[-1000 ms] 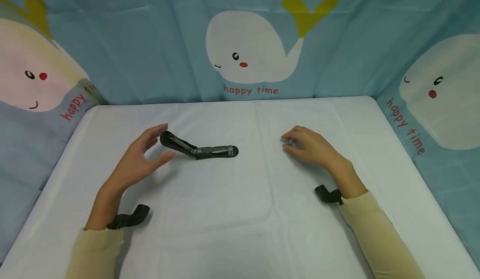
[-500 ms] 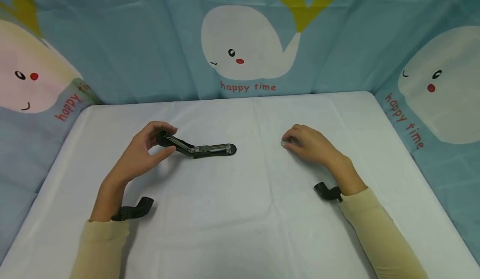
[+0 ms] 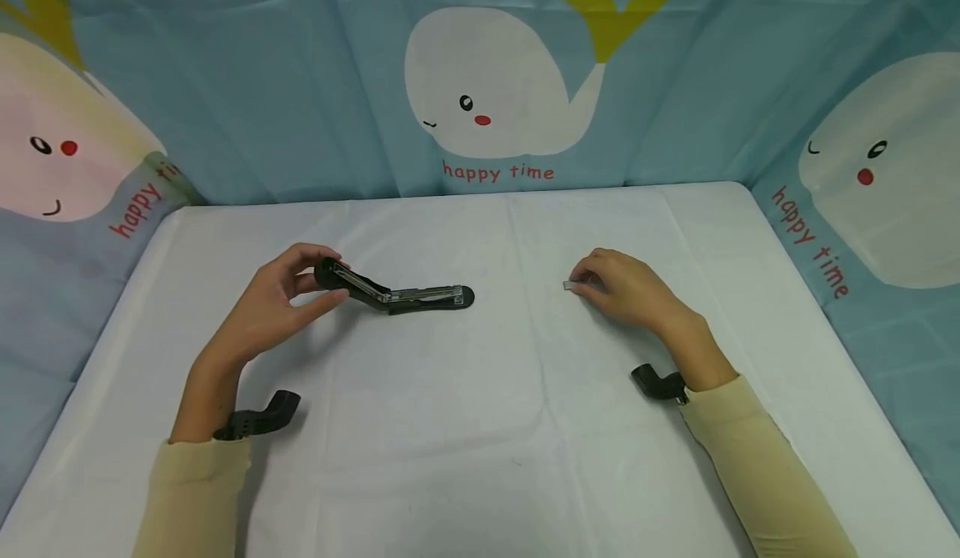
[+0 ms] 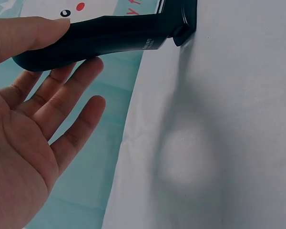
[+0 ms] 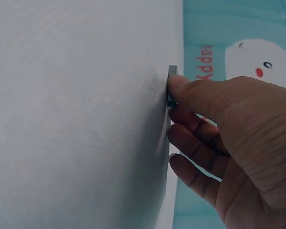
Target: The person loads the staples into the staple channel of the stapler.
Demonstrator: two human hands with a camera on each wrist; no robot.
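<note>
A black stapler [image 3: 427,300] lies unfolded on the white table, its metal staple channel showing. Its raised upper arm points left, and the lower arm rests flat. My left hand [image 3: 262,316] holds the end of that raised arm. In the left wrist view the thumb lies along one side of the stapler [image 4: 109,36] and fingertips touch the other. Farther right, my right hand [image 3: 630,295] pinches a small grey strip of staples [image 3: 567,285] at the table surface. The right wrist view shows the staple strip [image 5: 172,70] between thumb and index finger, the other fingers curled loosely.
A white cloth covers the table [image 3: 450,424]. Blue fabric [image 3: 300,108] printed with whales hangs along the back and both sides. A black wrist-camera mount sits on each wrist, the left mount [image 3: 262,418] and the right mount [image 3: 657,382].
My left hand has closed in on the stapler's raised arm and now grips it. The right fingers have come together on the staple strip. The stapler has hardly moved.
</note>
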